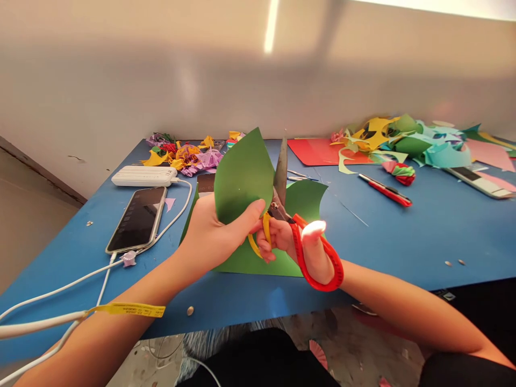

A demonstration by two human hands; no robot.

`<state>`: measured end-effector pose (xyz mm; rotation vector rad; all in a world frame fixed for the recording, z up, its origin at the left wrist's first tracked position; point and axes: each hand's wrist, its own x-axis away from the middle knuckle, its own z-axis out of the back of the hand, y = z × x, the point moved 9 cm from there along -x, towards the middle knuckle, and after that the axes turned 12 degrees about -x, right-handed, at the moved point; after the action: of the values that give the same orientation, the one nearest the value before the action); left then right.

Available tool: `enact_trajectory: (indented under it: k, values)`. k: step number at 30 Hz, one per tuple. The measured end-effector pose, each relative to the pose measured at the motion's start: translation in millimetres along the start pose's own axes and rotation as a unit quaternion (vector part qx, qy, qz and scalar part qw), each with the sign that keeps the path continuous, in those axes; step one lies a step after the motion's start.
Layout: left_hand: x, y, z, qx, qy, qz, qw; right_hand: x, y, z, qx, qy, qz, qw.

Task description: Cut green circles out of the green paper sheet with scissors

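The left hand (220, 231) pinches the leaf (244, 177), upright above its thumb. Just beside it, the right hand (296, 242) grips the scissors (282, 193), thumb and fingers through their loops.

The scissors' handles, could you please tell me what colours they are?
The handles are red and yellow, seen best in the head view.

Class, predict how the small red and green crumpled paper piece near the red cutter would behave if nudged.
The crumpled paper piece looks like thin paper, so it is probably very light. Its rounded shape may let it roll or rock; its loose folds would likely crush if pinched.
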<state>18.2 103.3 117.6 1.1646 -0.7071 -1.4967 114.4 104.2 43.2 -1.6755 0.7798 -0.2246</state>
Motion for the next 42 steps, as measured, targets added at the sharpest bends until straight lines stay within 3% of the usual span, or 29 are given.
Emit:
enact_trajectory:
  k: [10,23,31,36,42]
  values:
    - [-2,-3,0.9,-0.044,-0.018,-0.025,0.999,4,8,6,-0.022,0.024,-0.014,0.999]
    - [-5,-15,2.0,-0.054,-0.046,0.022,0.997,4,12,13,-0.079,0.108,-0.073,0.988]
    - [-7,-17,5.5,-0.04,-0.051,0.031,0.997,9,13,15,-0.07,0.119,-0.076,0.988]
    - [-10,-23,8.2,0.014,-0.04,0.038,0.998,9,14,16,-0.076,0.127,-0.092,0.985]
    - [-6,-24,10.5,0.08,0.012,0.025,0.996,8,15,12,-0.085,0.106,-0.097,0.986]
